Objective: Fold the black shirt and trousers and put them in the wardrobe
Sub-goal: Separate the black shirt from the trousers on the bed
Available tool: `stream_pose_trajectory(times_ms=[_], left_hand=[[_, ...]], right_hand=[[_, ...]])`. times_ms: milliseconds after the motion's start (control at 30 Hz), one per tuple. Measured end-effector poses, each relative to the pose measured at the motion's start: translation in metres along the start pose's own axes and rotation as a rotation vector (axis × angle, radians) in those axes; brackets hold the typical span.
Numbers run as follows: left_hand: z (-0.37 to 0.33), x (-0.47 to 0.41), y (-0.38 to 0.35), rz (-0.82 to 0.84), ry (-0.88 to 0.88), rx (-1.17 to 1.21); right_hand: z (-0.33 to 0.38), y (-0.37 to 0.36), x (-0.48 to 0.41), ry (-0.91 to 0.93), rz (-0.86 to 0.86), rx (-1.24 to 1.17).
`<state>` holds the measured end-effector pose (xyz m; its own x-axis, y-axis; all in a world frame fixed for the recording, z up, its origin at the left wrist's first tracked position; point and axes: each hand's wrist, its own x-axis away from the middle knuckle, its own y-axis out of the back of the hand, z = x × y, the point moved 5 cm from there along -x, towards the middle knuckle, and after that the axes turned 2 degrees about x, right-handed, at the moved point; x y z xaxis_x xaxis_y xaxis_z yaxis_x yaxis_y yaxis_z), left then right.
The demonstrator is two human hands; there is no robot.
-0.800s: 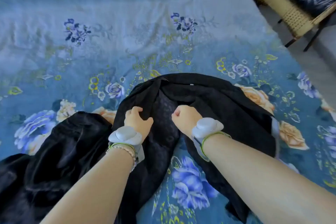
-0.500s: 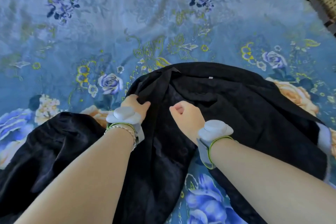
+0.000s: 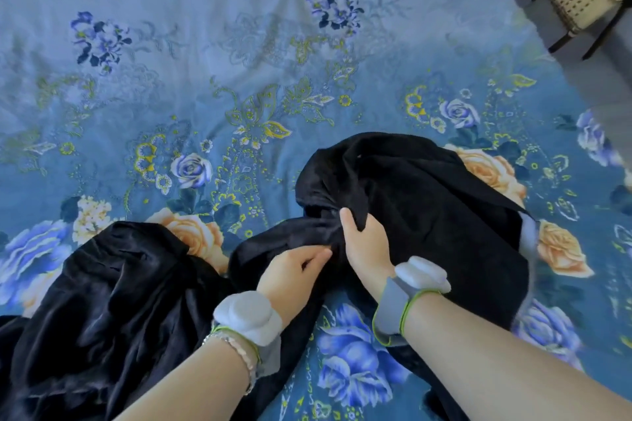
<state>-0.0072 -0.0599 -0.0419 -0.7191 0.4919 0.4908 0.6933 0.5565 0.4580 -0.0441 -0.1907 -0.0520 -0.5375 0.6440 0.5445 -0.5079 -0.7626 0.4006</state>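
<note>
Black garment (image 3: 427,215), shirt I reckon, bunched on bedsheet (image 3: 239,61), centre-right. My right hand (image 3: 367,243) grips gathered fold; left hand (image 3: 290,270) pinches cloth just beside. Second black garment (image 3: 102,301) heaped left. Step: untangling, nothing folded yet. Next: find edges, spread flat.

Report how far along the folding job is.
Nothing looks done: neither piece is folded. In hand: left hand and right hand grip the bunched black garment on the bedsheet. Left: fold it, fold the second black garment heaped beside it, then put both away.
</note>
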Motion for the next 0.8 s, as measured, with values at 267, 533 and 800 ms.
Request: stream_pose_trajectory(times_ms=[267,533,800], left_hand=[[-0.032,0.011,-0.01,-0.268,0.514,-0.145],[-0.144,0.029,-0.077,-0.014,0.216,0.551],[-0.115,0.004,-0.099,-0.207,0.261,0.116]], right_hand=[[-0.006,0.102,0.006,-0.035,-0.146,-0.187],[0.011,0.123,0.004,-0.231,0.195,-0.604],[-0.024,0.132,-0.03,-0.232,0.143,-0.22]])
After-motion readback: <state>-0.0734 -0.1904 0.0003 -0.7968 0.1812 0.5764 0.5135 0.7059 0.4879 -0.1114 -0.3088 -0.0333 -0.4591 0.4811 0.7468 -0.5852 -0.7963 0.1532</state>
